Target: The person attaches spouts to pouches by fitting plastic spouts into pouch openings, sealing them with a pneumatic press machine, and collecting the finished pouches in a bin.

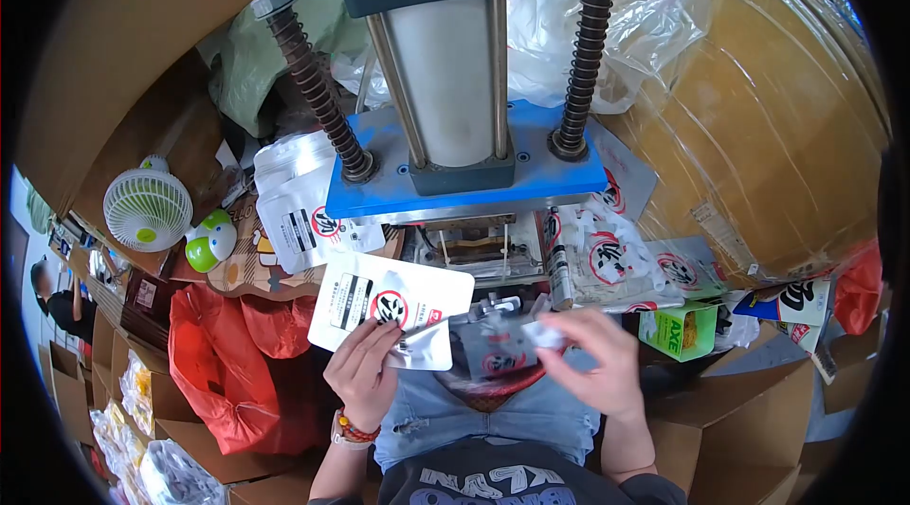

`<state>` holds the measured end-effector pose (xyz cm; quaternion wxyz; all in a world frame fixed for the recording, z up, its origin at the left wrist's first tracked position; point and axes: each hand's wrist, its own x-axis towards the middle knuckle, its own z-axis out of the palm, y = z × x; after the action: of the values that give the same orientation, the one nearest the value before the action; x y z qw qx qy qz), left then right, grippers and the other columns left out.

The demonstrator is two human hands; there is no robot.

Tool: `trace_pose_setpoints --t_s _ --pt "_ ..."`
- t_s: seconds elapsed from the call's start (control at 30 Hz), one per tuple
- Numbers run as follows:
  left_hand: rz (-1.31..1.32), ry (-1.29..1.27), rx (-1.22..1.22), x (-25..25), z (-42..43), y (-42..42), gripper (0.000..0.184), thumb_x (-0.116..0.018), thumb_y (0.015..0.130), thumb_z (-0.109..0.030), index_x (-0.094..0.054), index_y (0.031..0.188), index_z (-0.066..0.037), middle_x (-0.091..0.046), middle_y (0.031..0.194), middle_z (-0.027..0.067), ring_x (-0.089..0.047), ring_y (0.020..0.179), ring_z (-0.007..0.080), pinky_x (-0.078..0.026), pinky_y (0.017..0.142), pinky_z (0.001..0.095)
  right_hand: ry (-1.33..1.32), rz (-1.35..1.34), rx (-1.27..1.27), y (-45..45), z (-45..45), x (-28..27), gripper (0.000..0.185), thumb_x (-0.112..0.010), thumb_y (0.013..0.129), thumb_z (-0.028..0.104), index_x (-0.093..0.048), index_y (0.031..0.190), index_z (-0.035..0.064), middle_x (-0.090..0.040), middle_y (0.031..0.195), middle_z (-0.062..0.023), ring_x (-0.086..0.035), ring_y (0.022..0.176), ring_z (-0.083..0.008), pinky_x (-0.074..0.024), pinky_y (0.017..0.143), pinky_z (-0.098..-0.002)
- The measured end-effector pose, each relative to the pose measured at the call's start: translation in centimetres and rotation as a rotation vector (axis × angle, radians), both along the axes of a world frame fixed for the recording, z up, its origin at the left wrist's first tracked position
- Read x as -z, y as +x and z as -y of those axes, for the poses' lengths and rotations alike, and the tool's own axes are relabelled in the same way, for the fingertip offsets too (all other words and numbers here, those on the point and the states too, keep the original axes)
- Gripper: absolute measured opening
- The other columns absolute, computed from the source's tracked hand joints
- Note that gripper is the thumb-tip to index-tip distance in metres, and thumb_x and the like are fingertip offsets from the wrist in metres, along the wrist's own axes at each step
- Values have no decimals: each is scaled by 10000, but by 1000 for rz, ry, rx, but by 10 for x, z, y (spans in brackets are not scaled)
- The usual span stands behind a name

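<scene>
My left hand is closed on the lower edge of a white pouch printed with black characters and a red circle mark. The pouch lies tilted above my lap, its lower corner silvery and folded. At the right, my right hand pinches a small whitish piece, smeared by motion. That piece seems to belong to a blurred see-through printed bag between the hands, but I cannot make out the join. Just beyond my hands stands a press with a blue plate above a metal bed.
White pouches are piled left of the press, and printed bags lie to its right. A small fan, a red plastic bag, a green box and open cartons surround the seat. At far left is another person.
</scene>
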<state>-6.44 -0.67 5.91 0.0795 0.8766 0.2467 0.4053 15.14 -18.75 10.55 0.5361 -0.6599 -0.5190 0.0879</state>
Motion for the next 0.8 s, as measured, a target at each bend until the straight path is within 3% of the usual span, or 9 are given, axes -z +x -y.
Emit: trace_pose_setpoints --t_s 0.17,0.23,0.3,0.4,0.53,0.6,0.7,0.73,0.8 --pt "-19 52 7 6 8 7 307 -638 680 81 -743 945 -32 -743 979 64 -693 982 268 -567 843 363 -63 482 3 -11 -18 24 466 -786 780 40 -650 1224 -2 -556 993 -94 -595 811 -225 -508 712 -331" --pt "-34 107 12 2 10 7 302 -644 684 75 -743 951 -28 -742 977 58 -692 980 259 -567 839 360 -89 498 21 -9 -16 15 475 -753 776 38 -637 1234 -16 -550 1004 -104 -577 850 -253 -500 731 -341" --pt "-43 130 37 1 11 7 298 -647 687 65 -742 954 -26 -741 980 57 -697 965 255 -570 828 356 -129 709 -16 -5 -19 7 478 -689 779 9 -620 1250 -29 -546 1017 -112 -581 869 -250 -502 746 -350" --pt "-75 117 163 -10 13 10 306 -662 687 29 -744 977 -27 -741 995 63 -708 920 243 -579 784 334 -133 730 -197 -11 -22 -3 461 -650 779 13 -624 1238 -32 -562 1052 -108 -598 931 -257 -516 809 -364" --pt "-57 -229 423 -27 16 4 279 -647 712 31 -751 966 -19 -753 931 101 -744 795 247 -589 689 301 -7 431 -300 -10 -6 -18 469 -755 746 47 -658 1202 -1 -567 1051 -101 -603 933 -256 -521 804 -365" --pt "-130 -483 466 -13 14 11 232 -714 792 -13 -745 1020 -38 -746 985 108 -739 866 257 -593 723 299 -59 422 -232 -6 -13 -3 541 -794 739 90 -631 1250 20 -577 1082 -111 -580 996 -288 -499 856 -388" --pt "6 -1083 344 61 14 31 151 -732 908 -141 -765 977 -11 -758 820 45 -641 678 38 -502 592 222 -100 357 -49 1 -25 16 571 -774 803 128 -571 1326 28 -554 1213 -160 -551 1096 -333 -465 933 -419" --pt "-12 -1216 262 57 14 38 185 -716 935 -178 -768 958 -1 -728 758 -15 -550 666 -16 -430 543 195 -64 329 9 3 -20 20 565 -767 819 133 -562 1335 28 -540 1252 -170 -549 1111 -330 -462 943 -414" --pt "205 -1273 281 61 6 53 207 -712 937 -197 -770 930 2 -705 742 -26 -545 641 -7 -406 519 193 -34 182 51 8 0 10 397 -746 849 126 -637 1213 10 -618 1122 -163 -605 1022 -314 -491 891 -388"
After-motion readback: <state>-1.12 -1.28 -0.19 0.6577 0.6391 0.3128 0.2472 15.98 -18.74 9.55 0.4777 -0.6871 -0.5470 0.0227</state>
